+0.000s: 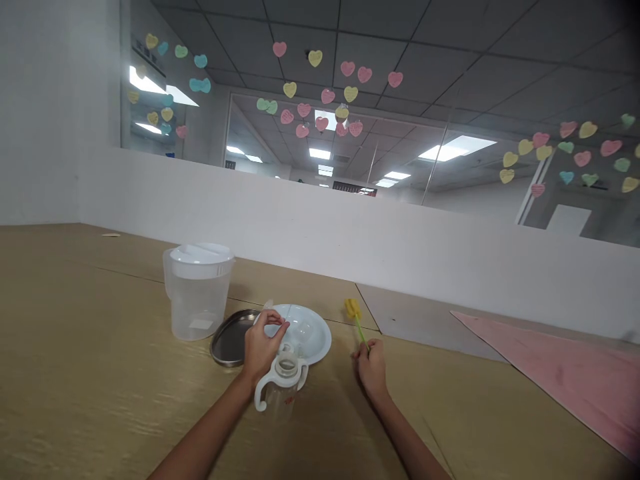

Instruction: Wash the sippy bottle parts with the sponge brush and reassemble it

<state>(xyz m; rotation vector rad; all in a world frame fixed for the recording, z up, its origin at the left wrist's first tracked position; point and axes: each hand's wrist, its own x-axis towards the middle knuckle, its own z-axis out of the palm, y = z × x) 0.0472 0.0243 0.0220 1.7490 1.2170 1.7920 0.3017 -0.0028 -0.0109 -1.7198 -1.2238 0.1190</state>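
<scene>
My right hand [373, 367] is closed round the green handle of a bottle brush [353, 309] with a yellow sponge head, which points away from me above the table. My left hand [263, 343] is closed in a pinch over the left side of a white plate [323, 343]. Whatever its fingers hold is too small or clear to make out. Small clear pieces [303, 329] lie on that plate. Just in front stands a clear baby bottle [287, 367] with an uncapped neck and white curved handles, close beside my left wrist.
A lidded clear plastic pitcher [199, 293] stands at the left. Between it and the plate lies a round metal tray [231, 341], partly behind my left hand. A pink cloth [565, 367] covers the table's right side. A white wall [300, 213] runs along the back.
</scene>
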